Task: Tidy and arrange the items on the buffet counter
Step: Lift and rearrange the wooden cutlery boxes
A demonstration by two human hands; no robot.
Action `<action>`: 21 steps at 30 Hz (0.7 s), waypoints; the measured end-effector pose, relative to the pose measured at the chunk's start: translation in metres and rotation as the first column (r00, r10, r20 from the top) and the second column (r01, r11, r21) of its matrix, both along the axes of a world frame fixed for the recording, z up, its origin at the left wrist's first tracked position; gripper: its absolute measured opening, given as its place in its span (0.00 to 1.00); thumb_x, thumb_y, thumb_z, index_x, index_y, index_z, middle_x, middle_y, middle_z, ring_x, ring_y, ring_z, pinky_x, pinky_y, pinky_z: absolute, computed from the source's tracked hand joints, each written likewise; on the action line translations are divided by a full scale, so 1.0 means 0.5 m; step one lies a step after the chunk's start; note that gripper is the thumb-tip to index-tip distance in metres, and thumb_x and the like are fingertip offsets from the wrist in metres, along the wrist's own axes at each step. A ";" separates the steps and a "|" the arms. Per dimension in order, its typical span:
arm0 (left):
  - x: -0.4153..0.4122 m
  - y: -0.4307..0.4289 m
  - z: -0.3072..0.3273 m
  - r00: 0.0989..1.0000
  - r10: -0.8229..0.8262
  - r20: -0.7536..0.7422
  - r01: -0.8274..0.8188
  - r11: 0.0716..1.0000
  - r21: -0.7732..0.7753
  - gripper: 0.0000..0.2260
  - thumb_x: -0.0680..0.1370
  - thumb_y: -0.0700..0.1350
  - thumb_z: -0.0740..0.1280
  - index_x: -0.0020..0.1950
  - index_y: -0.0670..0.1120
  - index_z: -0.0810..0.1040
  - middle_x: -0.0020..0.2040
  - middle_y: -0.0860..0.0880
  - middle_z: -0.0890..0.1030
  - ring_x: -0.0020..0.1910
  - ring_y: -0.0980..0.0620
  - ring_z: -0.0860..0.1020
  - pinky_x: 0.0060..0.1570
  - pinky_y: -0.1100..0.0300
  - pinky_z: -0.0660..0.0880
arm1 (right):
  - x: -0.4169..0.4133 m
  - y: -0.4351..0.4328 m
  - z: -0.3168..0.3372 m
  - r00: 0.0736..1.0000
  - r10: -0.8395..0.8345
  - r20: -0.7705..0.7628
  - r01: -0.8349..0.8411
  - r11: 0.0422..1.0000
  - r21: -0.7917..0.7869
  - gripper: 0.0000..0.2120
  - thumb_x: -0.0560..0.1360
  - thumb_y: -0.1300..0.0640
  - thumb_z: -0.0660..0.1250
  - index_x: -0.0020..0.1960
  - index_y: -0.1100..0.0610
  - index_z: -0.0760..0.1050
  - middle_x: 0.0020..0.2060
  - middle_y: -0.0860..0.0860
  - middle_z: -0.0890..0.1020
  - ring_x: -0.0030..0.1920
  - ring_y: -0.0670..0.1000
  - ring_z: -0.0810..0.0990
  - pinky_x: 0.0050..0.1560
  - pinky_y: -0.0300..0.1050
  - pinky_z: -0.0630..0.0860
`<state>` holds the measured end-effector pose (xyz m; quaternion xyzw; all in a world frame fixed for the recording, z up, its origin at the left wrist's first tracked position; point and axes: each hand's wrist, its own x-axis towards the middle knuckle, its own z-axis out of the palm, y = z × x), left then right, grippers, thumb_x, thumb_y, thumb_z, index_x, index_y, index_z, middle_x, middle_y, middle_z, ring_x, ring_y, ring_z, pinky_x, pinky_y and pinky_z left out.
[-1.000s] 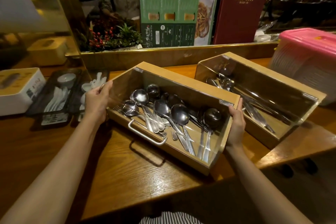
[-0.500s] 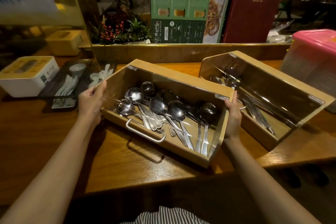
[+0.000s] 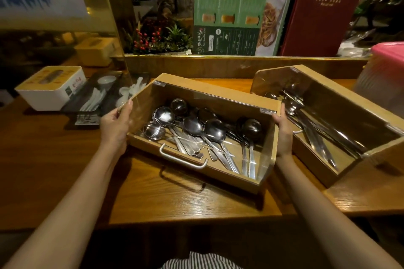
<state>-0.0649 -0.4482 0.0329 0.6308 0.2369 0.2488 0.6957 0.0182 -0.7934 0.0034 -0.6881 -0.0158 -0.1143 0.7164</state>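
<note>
A wooden cutlery box [image 3: 218,91] with a clear slanted lid and a metal handle sits at an angle on the wooden counter [image 3: 175,199], holding several steel spoons [image 3: 214,131]. My left hand [image 3: 114,125] grips its left end and my right hand [image 3: 283,135] grips its right end. A second wooden cutlery box [image 3: 310,155] with long steel utensils stands just right of it, almost touching my right hand.
A black tray [image 3: 102,94] of white spoons and a white tissue box [image 3: 52,87] lie at the left. A pink-lidded plastic container [image 3: 384,76] stands at the far right. Upright menus [image 3: 231,11] and a small plant [image 3: 159,39] line the raised ledge behind.
The spoon box has shifted slightly left and away from me between both hands, which keep their hold. The camera view has also drifted.
</note>
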 end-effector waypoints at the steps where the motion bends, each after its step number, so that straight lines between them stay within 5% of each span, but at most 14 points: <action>1: 0.000 -0.002 -0.002 1.000 -0.004 0.004 0.004 1.000 -0.007 0.10 0.78 0.54 0.68 0.52 0.48 0.81 0.52 0.42 0.83 0.53 0.42 0.81 0.59 0.44 0.76 | 0.010 -0.005 0.002 1.000 -0.006 -0.015 0.006 1.000 -0.023 0.24 0.83 0.59 0.55 0.77 0.62 0.57 0.74 0.47 0.63 0.65 0.33 0.69 0.67 0.40 0.71; 3: 0.001 -0.009 -0.004 1.000 -0.006 0.010 0.007 1.000 -0.014 0.11 0.77 0.55 0.68 0.50 0.49 0.82 0.51 0.40 0.82 0.51 0.41 0.80 0.57 0.44 0.75 | 0.024 -0.013 0.008 0.999 -0.012 -0.049 0.010 0.999 -0.037 0.26 0.82 0.54 0.56 0.78 0.56 0.57 0.77 0.52 0.63 0.74 0.48 0.64 0.73 0.52 0.64; 7: 0.007 -0.025 -0.013 0.999 0.025 0.022 -0.024 1.000 -0.019 0.13 0.78 0.53 0.67 0.57 0.46 0.80 0.54 0.40 0.83 0.55 0.42 0.81 0.60 0.44 0.77 | 0.040 -0.021 0.024 0.998 0.014 -0.060 -0.019 0.996 -0.085 0.25 0.82 0.52 0.57 0.76 0.61 0.62 0.71 0.49 0.69 0.70 0.48 0.69 0.69 0.41 0.68; 11: 0.009 -0.028 -0.020 0.999 0.036 0.010 -0.036 0.999 -0.026 0.16 0.78 0.54 0.67 0.60 0.44 0.80 0.54 0.43 0.83 0.54 0.45 0.82 0.59 0.46 0.78 | 0.053 -0.023 0.024 0.996 0.036 -0.081 -0.044 0.994 -0.102 0.37 0.72 0.37 0.58 0.74 0.59 0.66 0.74 0.57 0.67 0.74 0.57 0.64 0.74 0.58 0.63; 15: 0.013 -0.028 -0.021 0.999 0.048 0.008 -0.048 0.999 -0.024 0.16 0.78 0.55 0.67 0.60 0.46 0.80 0.54 0.45 0.83 0.54 0.48 0.82 0.58 0.47 0.78 | 0.053 -0.016 0.030 0.995 0.078 -0.064 -0.081 0.996 -0.046 0.26 0.71 0.37 0.60 0.65 0.47 0.72 0.75 0.58 0.65 0.74 0.58 0.64 0.74 0.58 0.63; 19: 0.014 -0.028 -0.026 0.998 0.056 0.004 -0.056 0.998 0.000 0.13 0.77 0.56 0.67 0.56 0.49 0.80 0.52 0.48 0.84 0.53 0.49 0.82 0.57 0.49 0.79 | 0.079 -0.031 -0.002 0.993 0.106 -0.050 -0.107 0.994 -0.019 0.44 0.65 0.29 0.65 0.72 0.57 0.69 0.75 0.57 0.65 0.75 0.57 0.63 0.74 0.61 0.61; 21: 0.016 -0.027 -0.027 0.998 0.060 0.006 -0.060 0.998 0.014 0.14 0.77 0.57 0.67 0.57 0.50 0.80 0.52 0.48 0.84 0.53 0.50 0.82 0.56 0.50 0.79 | 0.080 -0.035 -0.006 0.993 0.107 -0.057 -0.109 0.994 -0.029 0.41 0.66 0.33 0.62 0.69 0.60 0.71 0.73 0.61 0.67 0.73 0.59 0.65 0.73 0.62 0.62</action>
